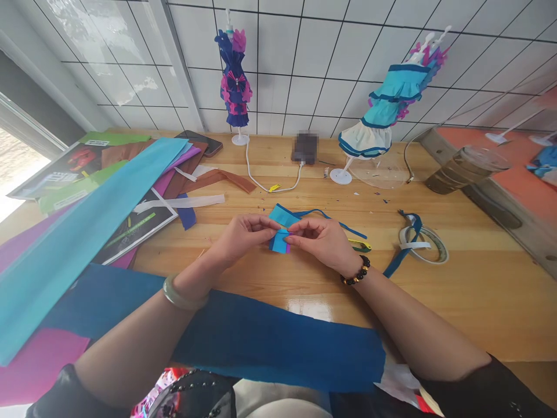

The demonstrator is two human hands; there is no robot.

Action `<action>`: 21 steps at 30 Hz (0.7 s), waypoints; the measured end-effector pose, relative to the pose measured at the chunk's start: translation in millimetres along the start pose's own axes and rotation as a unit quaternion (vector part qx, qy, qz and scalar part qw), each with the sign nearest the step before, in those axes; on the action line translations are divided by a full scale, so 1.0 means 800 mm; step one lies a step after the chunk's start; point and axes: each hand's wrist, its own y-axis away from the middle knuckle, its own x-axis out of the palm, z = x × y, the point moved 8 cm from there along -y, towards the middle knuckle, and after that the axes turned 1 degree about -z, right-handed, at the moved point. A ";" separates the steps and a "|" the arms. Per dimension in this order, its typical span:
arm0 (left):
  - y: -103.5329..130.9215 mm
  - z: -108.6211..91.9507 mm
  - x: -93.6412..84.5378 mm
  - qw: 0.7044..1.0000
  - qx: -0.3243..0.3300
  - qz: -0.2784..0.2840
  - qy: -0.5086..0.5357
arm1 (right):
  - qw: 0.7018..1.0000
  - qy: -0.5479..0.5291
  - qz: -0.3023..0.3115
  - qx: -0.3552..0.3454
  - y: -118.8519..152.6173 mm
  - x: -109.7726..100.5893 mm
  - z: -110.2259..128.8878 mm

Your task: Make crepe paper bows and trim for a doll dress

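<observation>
A small light-blue paper piece with purple at its edge is pinched between my two hands above the table. My left hand grips its upper left side with thumb and forefinger. On its right side, my right hand pinches it the same way. Just behind lies another light-blue piece with a dark-blue edge. From there a narrow dark-blue strip runs right, behind my right hand. A yellow-green tool, perhaps a cutter, is partly hidden by that hand.
Large coloured paper sheets pile up at left; a dark-blue sheet spans the front. A tape roll lies at right. Two dressed stands, a white cable, a phone and a brown-filled cup stand or lie behind.
</observation>
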 end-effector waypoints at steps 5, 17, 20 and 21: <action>0.000 0.001 0.001 1.000 -0.009 0.010 -0.010 | 0.999 0.040 -0.002 -0.035 0.000 -0.001 0.004; -0.002 0.001 0.002 0.999 0.002 -0.018 -0.041 | 0.989 0.126 -0.005 -0.074 0.003 -0.003 0.017; -0.002 0.002 0.002 0.998 0.008 -0.024 -0.050 | 0.987 0.139 0.000 -0.080 0.003 -0.002 0.018; -0.002 0.003 0.002 0.998 0.009 -0.026 -0.051 | 0.987 0.142 0.002 -0.080 0.003 -0.001 0.017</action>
